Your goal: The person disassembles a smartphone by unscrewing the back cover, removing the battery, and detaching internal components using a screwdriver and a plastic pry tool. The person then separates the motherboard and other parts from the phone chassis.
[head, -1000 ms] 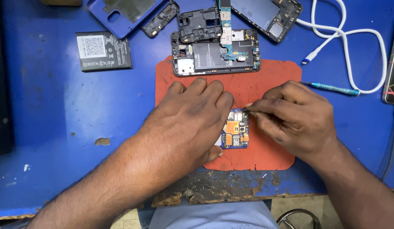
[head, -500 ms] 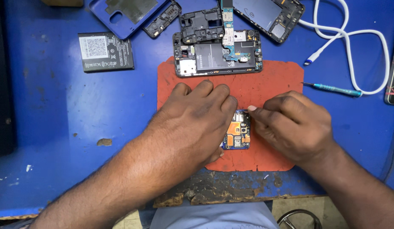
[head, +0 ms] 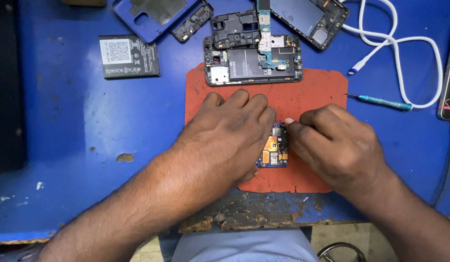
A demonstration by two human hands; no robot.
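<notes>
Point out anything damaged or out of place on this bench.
The blue table has its front edge worn through: paint gone, rough dark material exposed below the red mat. A smaller chip shows farther left. The left hand and right hand cover the circuit board.

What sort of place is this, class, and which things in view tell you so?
Probably a phone repair bench: an opened phone on a red work mat, a loose battery, a small screwdriver, and both hands working a circuit board.
</notes>
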